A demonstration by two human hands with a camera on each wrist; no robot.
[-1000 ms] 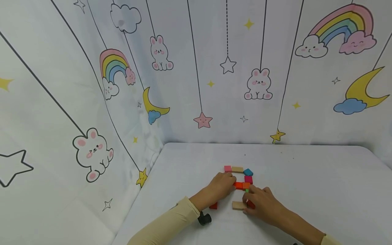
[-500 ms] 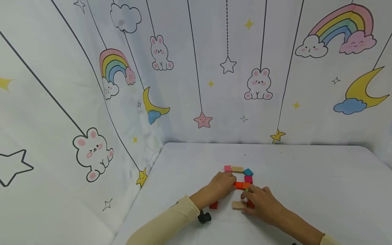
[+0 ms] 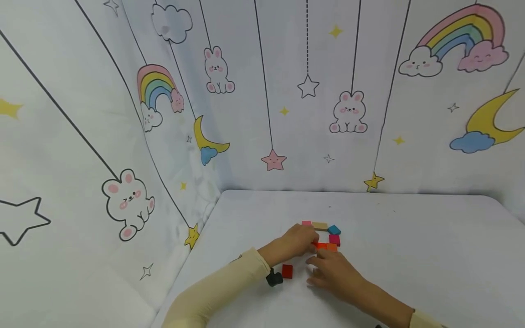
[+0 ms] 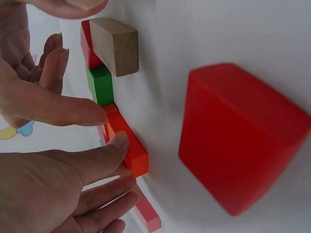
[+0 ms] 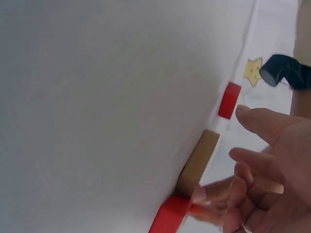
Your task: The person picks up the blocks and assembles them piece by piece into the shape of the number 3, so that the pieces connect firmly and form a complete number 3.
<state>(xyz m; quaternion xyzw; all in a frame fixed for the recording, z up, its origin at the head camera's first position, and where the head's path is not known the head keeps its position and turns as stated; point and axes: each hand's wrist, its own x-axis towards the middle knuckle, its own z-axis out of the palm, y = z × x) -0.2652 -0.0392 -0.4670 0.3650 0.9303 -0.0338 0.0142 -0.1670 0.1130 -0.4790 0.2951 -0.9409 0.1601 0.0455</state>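
Note:
Wooden blocks make an outline on the white table. My left hand (image 3: 296,241) pinches an orange-red block (image 4: 137,160) in the row's middle, its thumb on the top face. Beside it, my right hand (image 3: 339,275) has its index fingertip at the neighbouring orange block (image 3: 331,247); whether they touch I cannot tell. The right thumb is stretched out, the other fingers loosely bent. Under that hand lie a green block (image 4: 101,85), a plain wooden block (image 4: 116,46) and a red block (image 5: 170,213), all hidden in the head view.
Behind the hands sit a pink block (image 3: 306,223), a plain wooden block (image 3: 320,226), a blue block (image 3: 334,229) and a crimson block (image 3: 334,240). A separate red block (image 3: 287,271) lies near a black device (image 3: 274,277) by the left wrist. A printed curtain (image 3: 246,114) stands behind the table.
My right hand has moved left, away from the red block at the lower right and over the plain wooden block. My left hand stays at the orange-red block. The head view has shifted slightly.

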